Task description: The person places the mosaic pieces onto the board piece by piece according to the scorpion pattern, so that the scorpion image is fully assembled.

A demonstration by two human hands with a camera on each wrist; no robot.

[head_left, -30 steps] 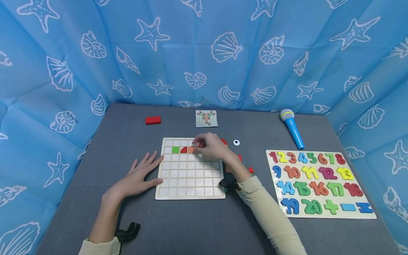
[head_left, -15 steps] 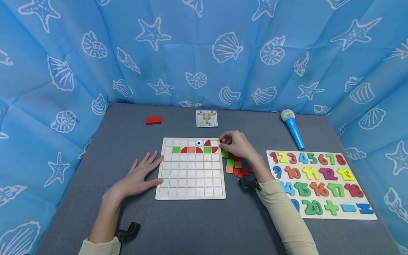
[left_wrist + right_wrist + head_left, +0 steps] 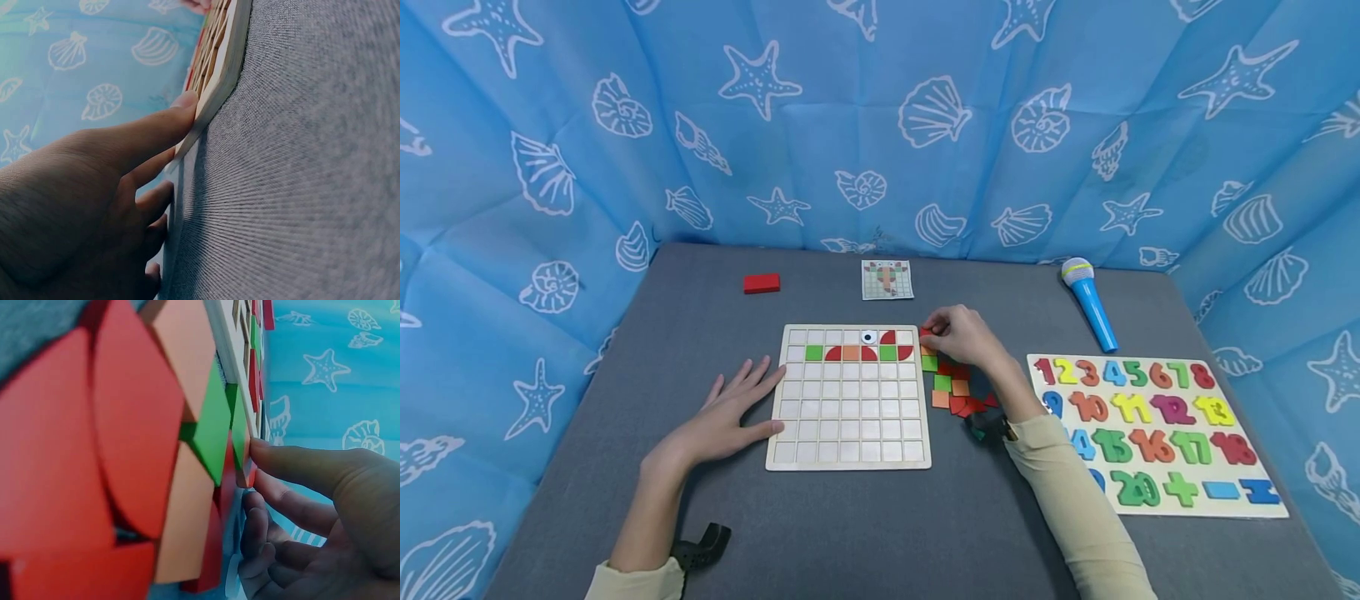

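A wooden grid board (image 3: pixel 850 417) lies flat in the head view, with green, red and orange tiles and a white eye tile (image 3: pixel 868 337) set in its upper rows. My left hand (image 3: pixel 726 421) is spread along the board's left edge, thumb and fingertips against the rim; the left wrist view shows the thumb at this rim. My right hand (image 3: pixel 966 337) is just past the upper right corner, thumb and index finger pinching a red tile (image 3: pixel 926 332) at the far end of a loose tile pile. The other right fingers are curled in.
Loose green, orange and red tiles (image 3: pixel 960 387) lie right of the board. A picture card (image 3: pixel 887 279) and a red block (image 3: pixel 762 283) lie behind it. A toy microphone (image 3: pixel 1092 308) and a number puzzle board (image 3: pixel 1150 429) are to the right. A blue curtain (image 3: pixel 880 125) backs the table.
My right hand has moved right, off the board's upper rows to the tile pile, uncovering the eye tile and several red and green tiles. My left hand stays at the left edge.
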